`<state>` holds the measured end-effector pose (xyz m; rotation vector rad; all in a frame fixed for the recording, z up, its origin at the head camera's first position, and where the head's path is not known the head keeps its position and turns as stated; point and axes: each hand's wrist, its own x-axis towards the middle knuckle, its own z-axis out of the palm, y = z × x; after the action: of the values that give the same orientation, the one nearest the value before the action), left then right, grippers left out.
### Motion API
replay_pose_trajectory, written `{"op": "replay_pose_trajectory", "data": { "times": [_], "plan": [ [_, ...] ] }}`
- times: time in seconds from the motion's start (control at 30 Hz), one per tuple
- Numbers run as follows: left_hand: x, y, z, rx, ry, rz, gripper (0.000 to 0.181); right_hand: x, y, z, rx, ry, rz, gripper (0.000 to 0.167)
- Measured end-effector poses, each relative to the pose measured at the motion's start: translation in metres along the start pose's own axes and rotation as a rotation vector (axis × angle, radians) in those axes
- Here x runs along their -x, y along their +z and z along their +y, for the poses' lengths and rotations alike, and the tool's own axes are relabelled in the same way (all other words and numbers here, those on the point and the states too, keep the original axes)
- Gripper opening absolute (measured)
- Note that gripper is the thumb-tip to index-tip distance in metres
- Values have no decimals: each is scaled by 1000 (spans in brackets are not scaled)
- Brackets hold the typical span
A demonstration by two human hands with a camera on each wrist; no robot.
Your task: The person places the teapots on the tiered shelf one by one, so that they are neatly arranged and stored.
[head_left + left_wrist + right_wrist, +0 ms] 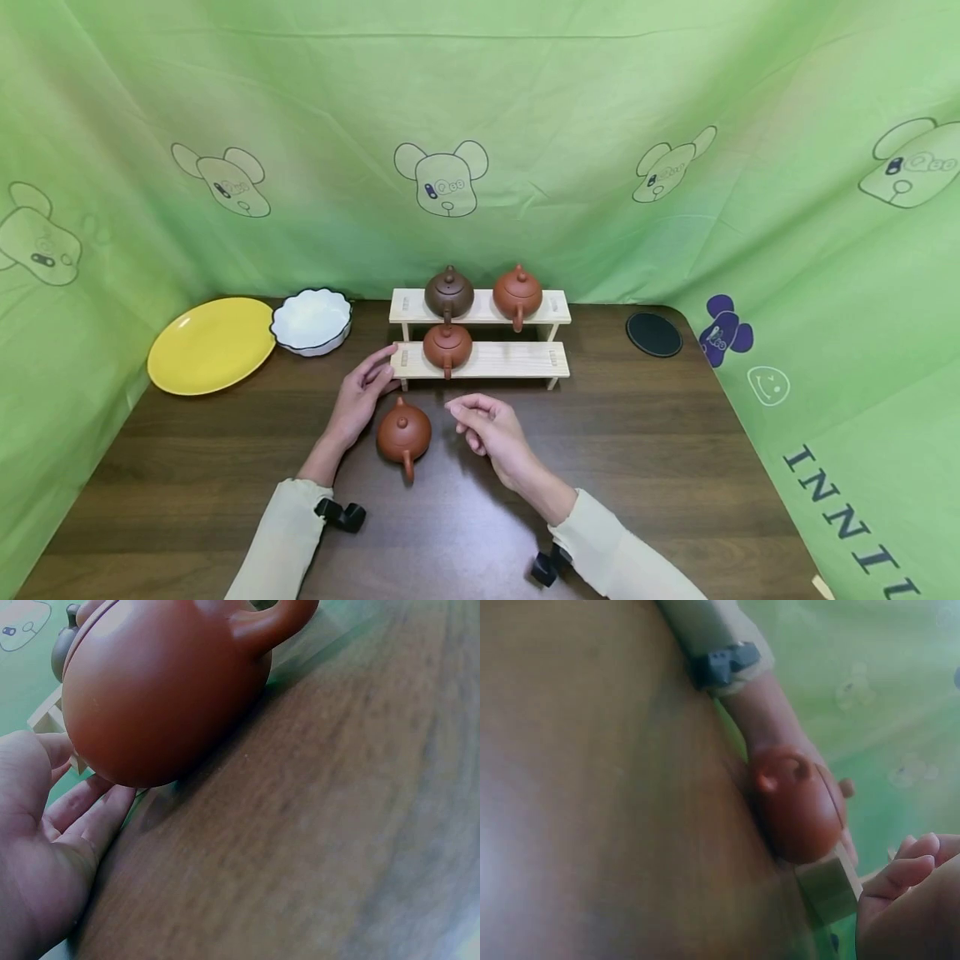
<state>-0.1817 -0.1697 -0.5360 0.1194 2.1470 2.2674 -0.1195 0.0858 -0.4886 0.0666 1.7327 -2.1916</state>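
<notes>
In the head view my left hand [358, 402] reaches to the left end of the lower tier of a pale wooden two-tier stand [517, 360], fingertips touching its edge. Close beside that hand, a reddish-brown teapot [403, 433] stands on the table; it fills much of the left wrist view, where the left hand's fingers [94, 817] look extended. My right hand [491, 433] hovers right of this teapot, before the stand, loosely curled around nothing. On the lower tier sits another reddish-brown teapot [447, 347]; the upper tier bears a dark brown teapot [449, 295] and a reddish-brown teapot [517, 293].
A yellow oval plate [212, 346] and a white scalloped dish [312, 322] lie at the back left of the wooden table [637, 467]. At the back right is a dark round coaster [654, 334]. Green printed cloth [540, 100] hangs around the table's back and sides.
</notes>
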Motion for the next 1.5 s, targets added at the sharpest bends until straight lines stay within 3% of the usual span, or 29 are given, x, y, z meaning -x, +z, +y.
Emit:
{"op": "replay_pose_trajectory", "data": {
  "times": [0.3,0.63,0.87,1.5],
  "plan": [
    [1,0,1,6,7,-9,46,18,3,13,46,48,-66,33],
    [3,0,0,-1,22,-8,46,33,7,26,54,102,-129,27],
    [2,0,-1,11,37,-9,46,37,10,34,68,126,-190,36],
    [1,0,-1,6,33,-14,46,37,28,43,82,147,-316,34]
  ]
}}
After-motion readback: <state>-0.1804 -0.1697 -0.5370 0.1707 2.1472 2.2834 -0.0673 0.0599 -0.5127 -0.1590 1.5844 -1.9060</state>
